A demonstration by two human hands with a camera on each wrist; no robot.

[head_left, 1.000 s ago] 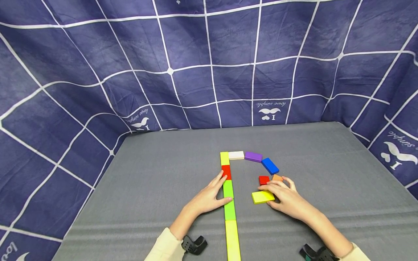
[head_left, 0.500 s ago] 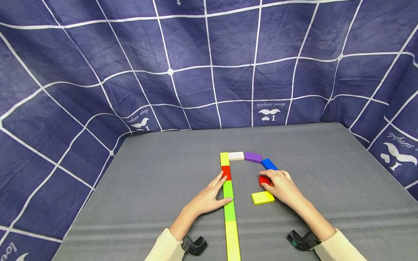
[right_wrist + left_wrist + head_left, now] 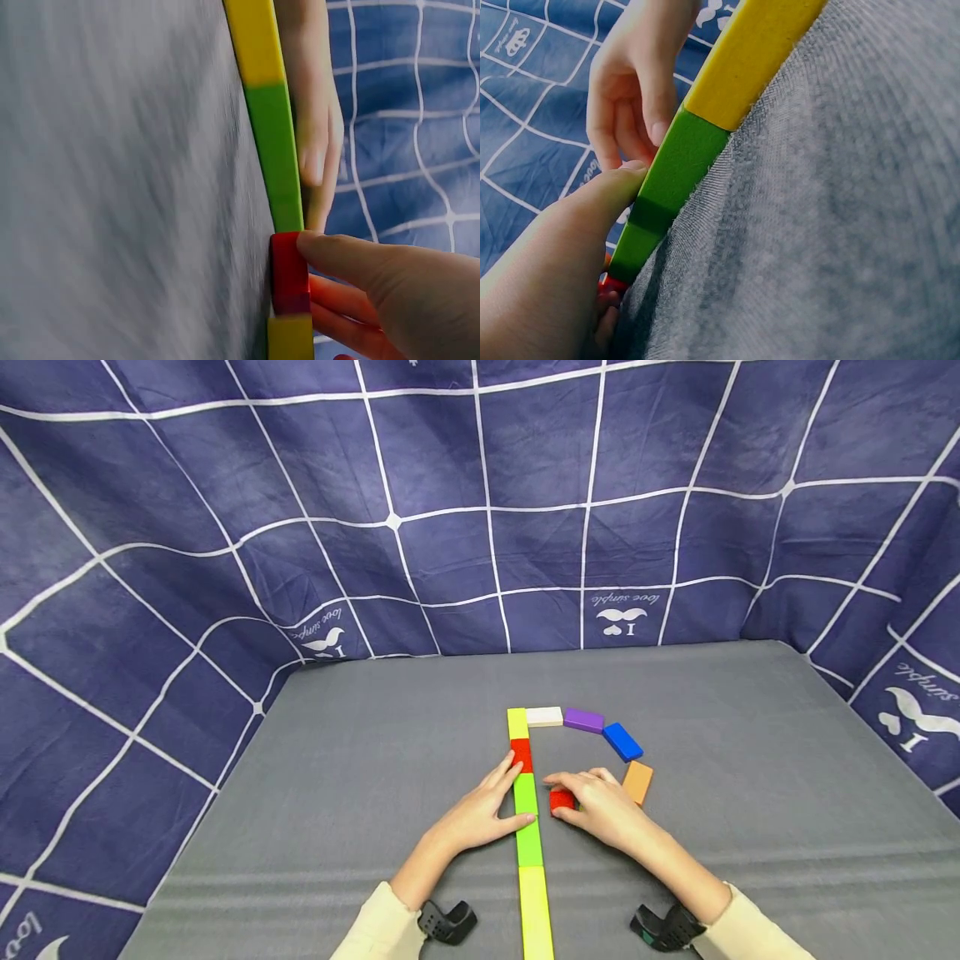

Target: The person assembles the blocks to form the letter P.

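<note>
A straight row of blocks runs away from me: a long yellow block, two green blocks, a red block and a yellow block. My left hand lies along the row's left side, its fingertips touching the red block and its thumb across the green ones. Just right of the row, my right hand pinches a small loose red block between thumb and fingers. The loose yellow block is mostly hidden by that hand.
From the row's far end, a white block, a purple block, a blue block and an orange block curve round to the right. They lie on a grey cloth. Behind hangs a blue checked curtain.
My right hand has left the orange and yellow blocks, taken hold of the loose red block and carried it left towards the row. My left hand has stayed in place.
</note>
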